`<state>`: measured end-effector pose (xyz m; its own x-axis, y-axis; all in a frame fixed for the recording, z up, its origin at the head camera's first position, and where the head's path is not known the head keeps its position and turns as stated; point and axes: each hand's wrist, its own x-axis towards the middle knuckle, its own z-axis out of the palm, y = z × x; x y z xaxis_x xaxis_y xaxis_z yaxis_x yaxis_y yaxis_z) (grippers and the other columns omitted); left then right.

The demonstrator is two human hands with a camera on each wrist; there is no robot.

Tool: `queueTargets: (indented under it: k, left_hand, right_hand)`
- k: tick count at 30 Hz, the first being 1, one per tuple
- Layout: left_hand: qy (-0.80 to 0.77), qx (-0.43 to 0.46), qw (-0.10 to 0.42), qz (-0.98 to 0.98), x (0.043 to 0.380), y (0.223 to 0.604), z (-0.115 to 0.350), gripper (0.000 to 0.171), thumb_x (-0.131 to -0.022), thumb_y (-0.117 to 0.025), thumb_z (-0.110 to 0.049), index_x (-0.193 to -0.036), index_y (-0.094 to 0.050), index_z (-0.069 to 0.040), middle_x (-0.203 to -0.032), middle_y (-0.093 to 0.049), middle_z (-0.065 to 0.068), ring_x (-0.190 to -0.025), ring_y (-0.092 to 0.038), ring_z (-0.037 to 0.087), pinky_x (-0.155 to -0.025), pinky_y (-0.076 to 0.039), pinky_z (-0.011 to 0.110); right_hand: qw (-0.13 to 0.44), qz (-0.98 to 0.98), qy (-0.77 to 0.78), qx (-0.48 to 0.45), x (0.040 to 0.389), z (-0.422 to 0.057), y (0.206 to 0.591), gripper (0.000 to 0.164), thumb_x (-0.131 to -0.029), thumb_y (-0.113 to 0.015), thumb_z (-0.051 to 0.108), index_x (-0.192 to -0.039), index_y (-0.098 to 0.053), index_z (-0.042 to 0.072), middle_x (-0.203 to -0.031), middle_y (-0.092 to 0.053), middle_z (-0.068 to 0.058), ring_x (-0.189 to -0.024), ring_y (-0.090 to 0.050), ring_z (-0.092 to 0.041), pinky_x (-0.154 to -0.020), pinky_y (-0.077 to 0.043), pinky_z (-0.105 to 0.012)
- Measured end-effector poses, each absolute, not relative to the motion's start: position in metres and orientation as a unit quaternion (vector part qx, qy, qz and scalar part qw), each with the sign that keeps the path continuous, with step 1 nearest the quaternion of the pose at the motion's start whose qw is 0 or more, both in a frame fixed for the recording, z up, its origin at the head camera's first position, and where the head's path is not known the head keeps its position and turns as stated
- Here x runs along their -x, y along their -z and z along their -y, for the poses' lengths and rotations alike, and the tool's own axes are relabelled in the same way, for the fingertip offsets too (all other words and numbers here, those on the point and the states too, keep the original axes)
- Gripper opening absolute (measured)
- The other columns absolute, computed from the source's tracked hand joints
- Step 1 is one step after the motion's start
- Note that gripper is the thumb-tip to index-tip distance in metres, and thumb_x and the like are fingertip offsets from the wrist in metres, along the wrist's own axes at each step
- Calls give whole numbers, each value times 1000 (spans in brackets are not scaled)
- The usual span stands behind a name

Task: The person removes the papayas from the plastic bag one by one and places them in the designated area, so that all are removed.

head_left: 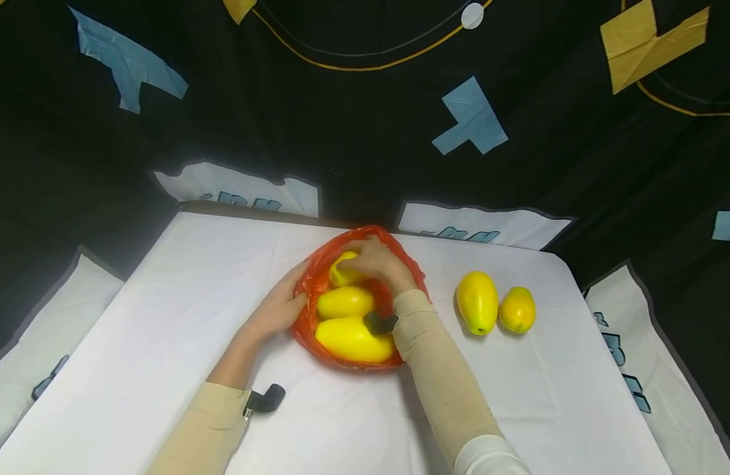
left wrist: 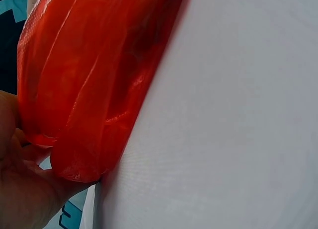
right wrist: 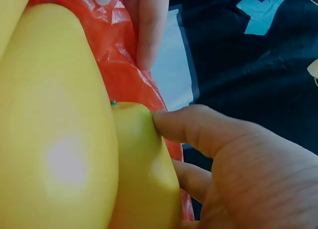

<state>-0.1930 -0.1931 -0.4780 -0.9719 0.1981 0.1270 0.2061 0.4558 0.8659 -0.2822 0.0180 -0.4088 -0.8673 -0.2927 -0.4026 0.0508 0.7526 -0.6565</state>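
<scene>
Red bag (left wrist: 89, 80), pinched at nine o'clock by our left fingers (head_left: 293, 277), best held wide; yellow fruit (head_left: 341, 276) inside at twelve, clamped in our right fingers (right wrist: 193, 179), best eased gently.

From above the near side of the red bag (head_left: 382, 293), the bench (head_left: 163, 343) and the dark cloth (head_left: 365, 132) behind the bag are being viewed forward and down by the head camera. Low at the bag's near left, its outer wall is being faced closely by the left wrist camera (head_left: 268, 398). Over the bag's mouth, yellow fruit (head_left: 355, 340) is being viewed very closely by the right wrist camera (head_left: 379, 322). The bag is being shared by all views.
</scene>
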Motion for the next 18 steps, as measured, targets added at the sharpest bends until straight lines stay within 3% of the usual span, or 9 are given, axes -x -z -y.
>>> queueTargets:
  k: [7,13,18]
  left_hand:
    - [513,120,3,850,191,477,192,67,-94,-49,-2,-155,-25,-14,-158,-27,4,-145,-22,24,-116,-20,50]
    - [511,122,7,851,191,476,192,67,-93,-49,-1,-155,-25,-13,-159,-26,5,-145,-21,25,-117,-18,50]
    - [506,119,3,854,193,477,194,68,-93,-48,-1,-156,-23,-12,-159,-25,6,-145,-21,25,-117,-18,49]
  right_hand:
    - [202,-923,305,119,286,-17,415,74,-62,-85,46,-128,-55,35,-155,-26,-4,-119,-39,-30,-90,-48,-59]
    - [197,-917,324,122,289,-21,418,69,-59,-87,44,-121,-58,37,-145,-34,2,-112,-43,-26,-83,-53,-53]
    - [202,-905,350,130,288,-26,415,72,-58,-87,46,-123,-57,40,-140,-39,10,-114,-41,-23,-87,-52,-51]
